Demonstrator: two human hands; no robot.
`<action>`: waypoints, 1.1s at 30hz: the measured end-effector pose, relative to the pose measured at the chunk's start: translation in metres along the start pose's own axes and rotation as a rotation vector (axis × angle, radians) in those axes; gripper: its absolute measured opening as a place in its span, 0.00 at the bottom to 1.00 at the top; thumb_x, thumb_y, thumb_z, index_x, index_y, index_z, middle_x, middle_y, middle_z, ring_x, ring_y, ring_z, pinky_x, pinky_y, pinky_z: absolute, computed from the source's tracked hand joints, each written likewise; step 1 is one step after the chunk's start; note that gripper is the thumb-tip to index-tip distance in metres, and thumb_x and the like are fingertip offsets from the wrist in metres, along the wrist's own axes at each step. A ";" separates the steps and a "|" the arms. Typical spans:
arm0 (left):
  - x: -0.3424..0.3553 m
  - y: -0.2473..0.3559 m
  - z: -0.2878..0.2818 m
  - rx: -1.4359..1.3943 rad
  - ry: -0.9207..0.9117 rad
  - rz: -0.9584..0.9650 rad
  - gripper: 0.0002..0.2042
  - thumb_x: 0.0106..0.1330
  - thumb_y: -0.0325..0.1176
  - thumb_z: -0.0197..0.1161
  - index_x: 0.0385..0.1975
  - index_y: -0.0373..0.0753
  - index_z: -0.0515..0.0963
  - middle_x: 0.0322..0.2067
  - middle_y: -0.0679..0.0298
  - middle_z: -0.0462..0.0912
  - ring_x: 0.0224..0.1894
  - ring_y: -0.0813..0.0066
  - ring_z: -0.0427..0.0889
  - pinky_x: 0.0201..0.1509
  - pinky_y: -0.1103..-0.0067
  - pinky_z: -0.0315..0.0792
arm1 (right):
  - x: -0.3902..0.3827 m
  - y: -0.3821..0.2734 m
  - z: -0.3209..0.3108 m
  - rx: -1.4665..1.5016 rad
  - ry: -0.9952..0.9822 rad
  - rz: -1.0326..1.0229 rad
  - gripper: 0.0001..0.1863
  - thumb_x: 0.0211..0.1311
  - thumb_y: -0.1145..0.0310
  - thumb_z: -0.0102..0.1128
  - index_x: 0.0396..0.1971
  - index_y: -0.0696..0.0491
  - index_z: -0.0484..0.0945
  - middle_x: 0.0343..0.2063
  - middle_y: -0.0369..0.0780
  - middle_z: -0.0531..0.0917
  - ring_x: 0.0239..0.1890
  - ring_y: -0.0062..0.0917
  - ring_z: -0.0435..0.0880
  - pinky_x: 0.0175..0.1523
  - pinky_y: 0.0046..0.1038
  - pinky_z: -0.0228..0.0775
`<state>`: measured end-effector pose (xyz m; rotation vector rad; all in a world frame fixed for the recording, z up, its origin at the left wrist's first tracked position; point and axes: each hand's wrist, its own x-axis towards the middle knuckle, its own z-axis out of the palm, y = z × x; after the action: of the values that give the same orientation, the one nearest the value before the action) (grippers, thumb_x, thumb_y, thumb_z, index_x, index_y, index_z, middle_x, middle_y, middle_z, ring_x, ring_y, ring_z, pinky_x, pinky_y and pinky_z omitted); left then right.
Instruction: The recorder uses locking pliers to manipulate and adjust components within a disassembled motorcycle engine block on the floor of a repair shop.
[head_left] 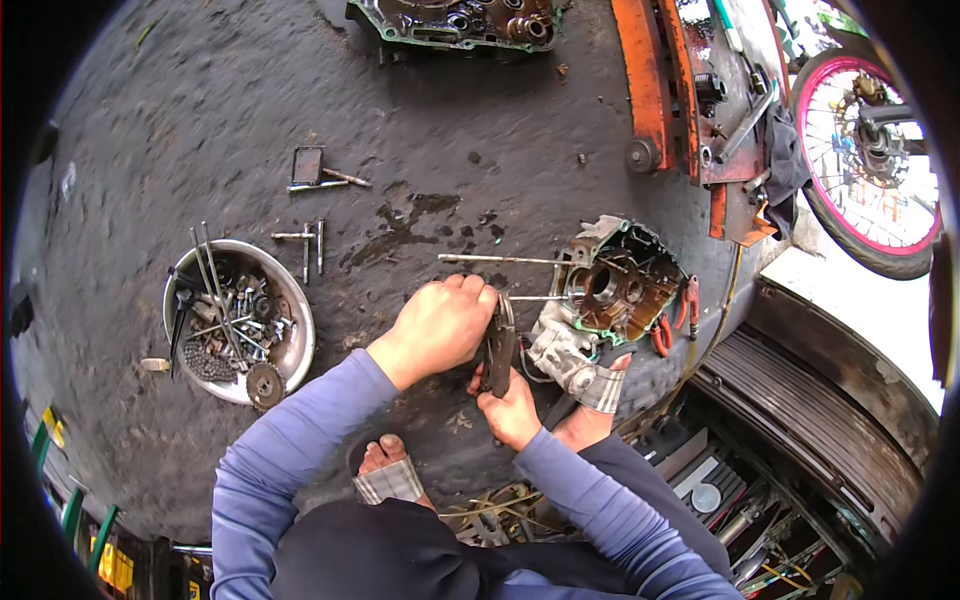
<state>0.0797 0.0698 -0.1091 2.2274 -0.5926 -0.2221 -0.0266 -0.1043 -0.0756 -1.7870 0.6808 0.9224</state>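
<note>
My left hand (440, 322) is closed against the upper end of a dark, worn plier-like tool (499, 350); its fingertips are hidden. My right hand (512, 408) wraps round the tool's lower part. The tool's upper end meets a thin metal stud (540, 298) that sticks out leftward from an engine crankcase half (628, 285). A second, longer stud (495, 258) juts from the same casing above it. Oily brown metal and bearing holes show inside the casing, with green gasket remains along its rim. A pale grey cast part (562, 350) sits just below it, close to my right foot.
A metal bowl (305, 345) with bolts, a chain and a gear stands left. Loose pins (308, 245) and a small square frame (308, 165) lie beyond. Red-handled pliers (690, 305) rest right of the casing. Another crankcase part (455, 28), an orange stand (645, 90) and a wheel (815, 150) are farther off.
</note>
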 end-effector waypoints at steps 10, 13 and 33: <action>0.006 -0.007 -0.001 0.008 -0.121 -0.014 0.06 0.56 0.30 0.61 0.28 0.36 0.74 0.26 0.57 0.77 0.32 0.57 0.82 0.35 0.64 0.77 | -0.003 -0.004 0.011 -0.008 0.105 -0.061 0.14 0.46 0.83 0.51 0.37 0.58 0.73 0.27 0.38 0.80 0.29 0.23 0.79 0.35 0.27 0.72; 0.002 -0.015 0.004 -0.042 -0.123 -0.016 0.09 0.58 0.34 0.62 0.27 0.35 0.73 0.27 0.56 0.77 0.32 0.55 0.82 0.35 0.63 0.77 | -0.008 -0.016 0.009 -0.163 0.093 -0.059 0.15 0.46 0.85 0.49 0.36 0.58 0.71 0.26 0.37 0.77 0.27 0.22 0.77 0.33 0.24 0.72; -0.006 0.000 0.004 0.057 0.055 0.002 0.09 0.52 0.28 0.58 0.33 0.35 0.76 0.28 0.60 0.75 0.33 0.62 0.79 0.37 0.70 0.76 | -0.025 -0.008 -0.006 0.325 -0.079 0.078 0.25 0.49 0.86 0.50 0.51 0.59 0.70 0.36 0.37 0.78 0.39 0.22 0.78 0.45 0.23 0.72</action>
<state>0.0732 0.0702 -0.1123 2.2800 -0.5775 -0.1442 -0.0325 -0.1060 -0.0495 -1.4387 0.8050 0.8735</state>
